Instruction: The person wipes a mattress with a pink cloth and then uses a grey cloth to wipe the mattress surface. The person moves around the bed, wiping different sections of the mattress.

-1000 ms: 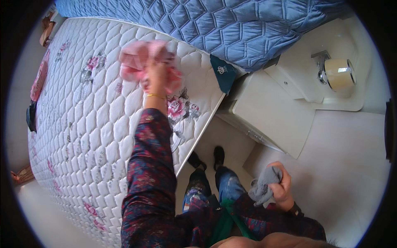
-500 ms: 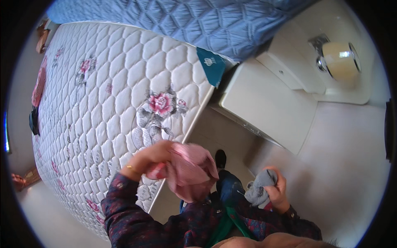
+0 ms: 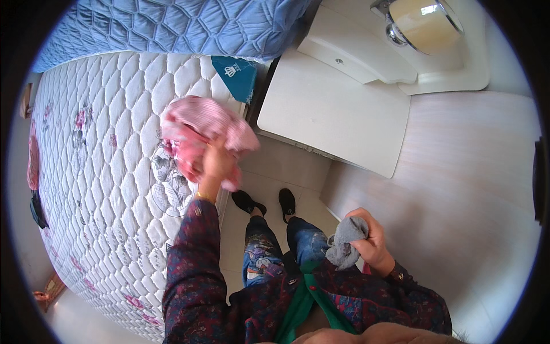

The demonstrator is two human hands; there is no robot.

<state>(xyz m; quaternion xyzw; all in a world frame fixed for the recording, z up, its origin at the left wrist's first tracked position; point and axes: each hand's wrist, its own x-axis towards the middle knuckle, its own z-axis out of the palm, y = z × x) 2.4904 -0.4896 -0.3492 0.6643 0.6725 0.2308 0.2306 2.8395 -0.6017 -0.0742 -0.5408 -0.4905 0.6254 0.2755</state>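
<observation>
My left hand point(image 3: 216, 163) reaches forward over the mattress's right edge, closed on a bunched pink cloth point(image 3: 203, 117) with fine stripes and redder patches. The cloth hangs loosely around my fingers and covers part of a printed flower. Below it lies the white quilted mattress point(image 3: 114, 189). On the right, near my lap, my right hand point(image 3: 375, 246) grips a crumpled grey cloth point(image 3: 346, 243) between thumb and fingers. Whether either cloth is a garment or a rag, I cannot tell.
A white bedside cabinet point(image 3: 338, 120) stands right of the mattress, with a cream-shaded lamp point(image 3: 421, 26) behind it. Blue quilted padding point(image 3: 172, 26) runs along the bed's far end. A teal corner patch point(image 3: 235, 77) marks the mattress. Pink fabric point(image 3: 32, 155) lies at the far left edge.
My left hand has swung forward with the pink cloth, which has spread out more. My right hand keeps the grey cloth near my lap. The view has shifted, showing both my shoes.
</observation>
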